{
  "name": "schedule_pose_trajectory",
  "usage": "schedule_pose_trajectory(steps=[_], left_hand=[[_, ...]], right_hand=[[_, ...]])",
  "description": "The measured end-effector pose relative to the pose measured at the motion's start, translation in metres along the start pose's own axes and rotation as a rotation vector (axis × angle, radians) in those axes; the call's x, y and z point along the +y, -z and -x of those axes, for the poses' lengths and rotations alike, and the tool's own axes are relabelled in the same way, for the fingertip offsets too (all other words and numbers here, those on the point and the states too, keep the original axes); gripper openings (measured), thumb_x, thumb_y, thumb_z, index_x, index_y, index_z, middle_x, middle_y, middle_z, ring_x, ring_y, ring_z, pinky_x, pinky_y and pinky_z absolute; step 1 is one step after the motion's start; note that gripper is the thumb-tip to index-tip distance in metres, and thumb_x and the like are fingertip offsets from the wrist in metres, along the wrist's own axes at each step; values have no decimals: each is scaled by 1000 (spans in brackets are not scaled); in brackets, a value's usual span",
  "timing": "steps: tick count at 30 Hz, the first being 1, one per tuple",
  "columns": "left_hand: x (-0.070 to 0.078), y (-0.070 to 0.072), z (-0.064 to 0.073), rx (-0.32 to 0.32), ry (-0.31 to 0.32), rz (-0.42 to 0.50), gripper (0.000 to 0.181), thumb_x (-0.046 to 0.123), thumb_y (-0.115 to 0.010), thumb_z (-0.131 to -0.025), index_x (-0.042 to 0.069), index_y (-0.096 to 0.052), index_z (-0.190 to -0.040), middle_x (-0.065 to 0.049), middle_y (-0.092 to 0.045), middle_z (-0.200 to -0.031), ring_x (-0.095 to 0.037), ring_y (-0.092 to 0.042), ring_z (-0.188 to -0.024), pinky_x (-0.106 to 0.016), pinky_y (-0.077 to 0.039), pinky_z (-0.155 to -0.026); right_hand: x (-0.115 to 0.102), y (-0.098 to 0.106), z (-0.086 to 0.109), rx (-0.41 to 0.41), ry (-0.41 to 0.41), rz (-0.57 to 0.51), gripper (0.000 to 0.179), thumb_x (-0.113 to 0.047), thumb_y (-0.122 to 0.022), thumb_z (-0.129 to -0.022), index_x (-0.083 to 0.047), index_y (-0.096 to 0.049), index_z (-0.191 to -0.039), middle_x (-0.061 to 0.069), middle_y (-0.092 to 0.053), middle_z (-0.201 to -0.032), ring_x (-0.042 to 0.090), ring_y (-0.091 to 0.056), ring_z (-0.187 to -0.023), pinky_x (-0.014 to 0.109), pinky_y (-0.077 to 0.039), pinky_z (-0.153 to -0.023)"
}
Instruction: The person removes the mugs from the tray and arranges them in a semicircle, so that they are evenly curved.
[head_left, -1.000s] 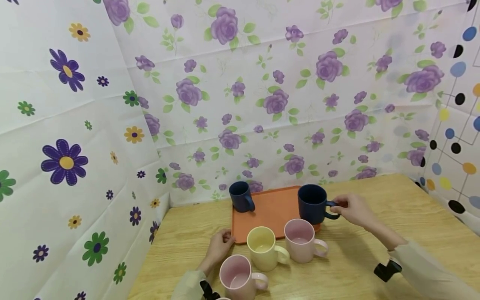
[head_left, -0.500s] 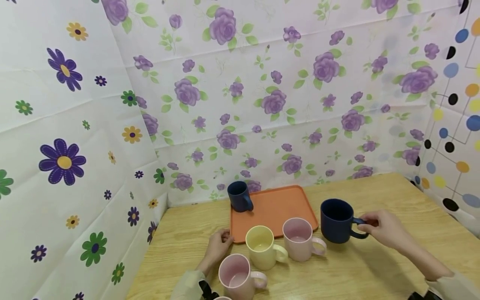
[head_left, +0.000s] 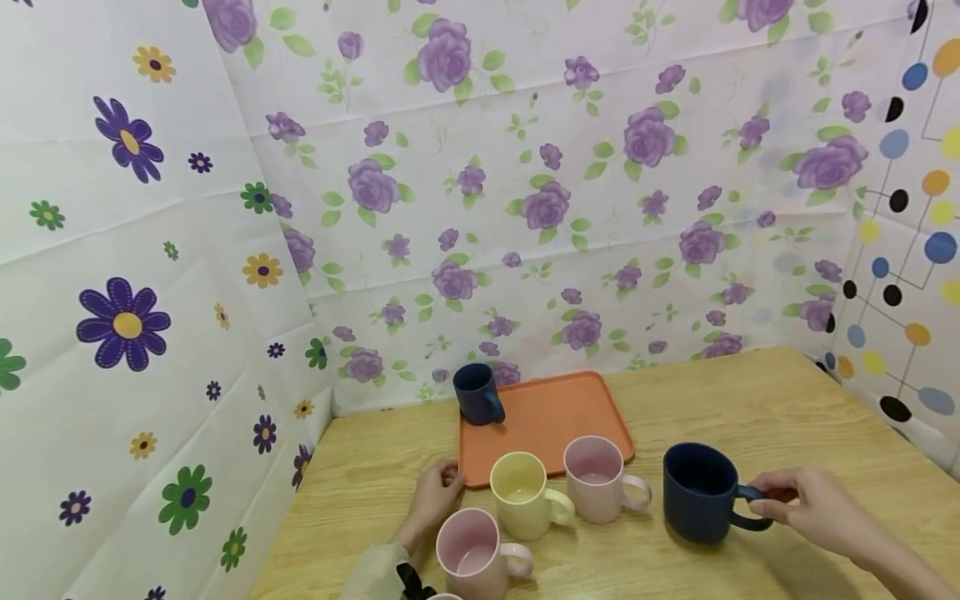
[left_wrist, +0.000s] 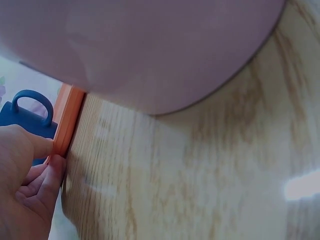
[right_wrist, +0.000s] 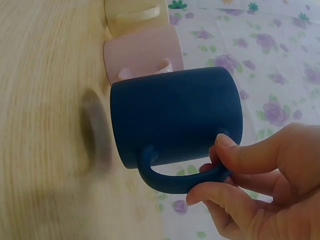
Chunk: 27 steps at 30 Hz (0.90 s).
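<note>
A dark blue mug (head_left: 699, 496) hangs upright by its handle from my right hand (head_left: 813, 508); in the right wrist view the thumb and fingers pinch the handle of this blue mug (right_wrist: 175, 115), and a gap shows between it and its shadow on the table. With thumb and fingers, my left hand (left_wrist: 25, 180) pinches the near left corner of the orange tray (head_left: 551, 417). On that tray's far left corner stands a second blue mug (head_left: 476, 396). In front of the tray are a yellow mug (head_left: 521, 500) and a pink mug (head_left: 596, 483).
Another pink mug (head_left: 472, 554) stands by the left wrist, and the rim of one more pink mug (head_left: 446, 597) shows at the bottom edge. Flowered cloth (head_left: 510, 208) closes off the wooden table (head_left: 757, 400) at the back and sides.
My right hand has carried the blue mug from above the tray's right side toward the right and nearer to me. The left hand has stayed at the tray's corner.
</note>
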<state>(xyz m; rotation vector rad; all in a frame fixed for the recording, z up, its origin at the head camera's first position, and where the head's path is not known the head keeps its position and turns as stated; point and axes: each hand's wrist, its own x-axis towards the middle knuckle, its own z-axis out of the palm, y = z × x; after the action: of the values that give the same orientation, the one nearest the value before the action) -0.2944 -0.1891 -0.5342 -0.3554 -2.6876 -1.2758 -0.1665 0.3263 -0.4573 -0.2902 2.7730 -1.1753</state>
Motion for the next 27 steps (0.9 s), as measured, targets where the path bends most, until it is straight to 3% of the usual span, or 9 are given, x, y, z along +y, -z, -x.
schedule_pose_trajectory(steps=[10, 20, 27], left_hand=[[1, 0, 1, -5, -4, -2, 32, 7, -64, -91, -14, -59, -114, -17, -68, -92, -24, -64, -85, -24, -52, -72], [-1, -1, -1, 7, 2, 4, 33, 8, -64, -90, -14, -60, -115, -16, -68, -91, -22, -64, -84, -23, -52, -72], [-2, -2, -2, 13, 3, 2, 32, 7, -64, -90, -13, -60, -114, -15, -68, -90, -21, -64, -82, -22, -52, -71]], right_hand=[[12, -14, 1, -71, 183, 6, 20, -21, -68, -89, -3, -70, -97, -11, -66, -82, -4, -53, -71, 21, -42, -58], [13, -20, -3, -129, 183, -60, 17, -23, -67, -90, -6, -71, -94, -11, -64, -78, -2, -50, -67, 22, -35, -55], [11, -22, -3, -121, 75, -70, 21, -27, -69, -88, -8, -71, -95, -7, -64, -78, -1, -50, -67, 21, -36, -56]])
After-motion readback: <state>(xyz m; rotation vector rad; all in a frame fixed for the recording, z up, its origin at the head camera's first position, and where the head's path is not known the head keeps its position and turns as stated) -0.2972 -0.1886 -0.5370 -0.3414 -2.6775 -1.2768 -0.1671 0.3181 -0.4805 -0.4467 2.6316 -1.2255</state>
